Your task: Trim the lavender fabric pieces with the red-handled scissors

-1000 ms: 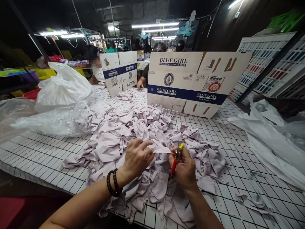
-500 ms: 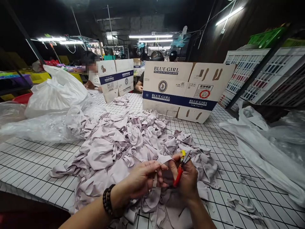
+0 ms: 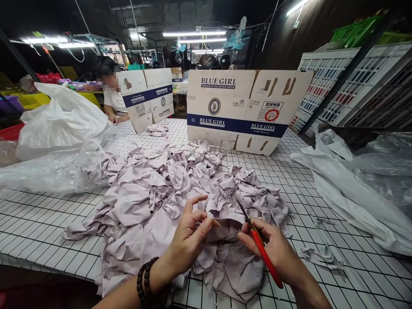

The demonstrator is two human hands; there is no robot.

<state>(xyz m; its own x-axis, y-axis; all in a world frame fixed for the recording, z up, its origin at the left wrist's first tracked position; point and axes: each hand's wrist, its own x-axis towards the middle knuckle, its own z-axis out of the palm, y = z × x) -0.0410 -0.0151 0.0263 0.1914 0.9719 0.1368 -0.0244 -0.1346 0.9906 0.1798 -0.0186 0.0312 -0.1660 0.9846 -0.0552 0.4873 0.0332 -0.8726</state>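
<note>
A large heap of pale lilac fabric pieces (image 3: 135, 206) lies in front of me on the checked table. My left hand (image 3: 193, 231), with dark beads at the wrist, pinches the edge of one fabric piece (image 3: 228, 225) between thumb and fingers, the index finger raised. Red-handled scissors (image 3: 264, 255) are in my right hand (image 3: 273, 244), blades pointing up and away to the left over the heap. That hand is close to the right end of the pinched edge; whether its fingers also touch the cloth I cannot tell.
White cardboard panels (image 3: 234, 103) stand upright behind the heap, with a smaller one (image 3: 146, 96) left of them. Plastic bags lie at left (image 3: 61, 124) and right (image 3: 347, 189). Fabric scraps (image 3: 323, 257) lie at right. A person (image 3: 112, 98) sits across the table.
The scissors have swung round, so their blades now point away over the heap. My right hand has moved right and lower, apart from my left, whose index finger has lifted.
</note>
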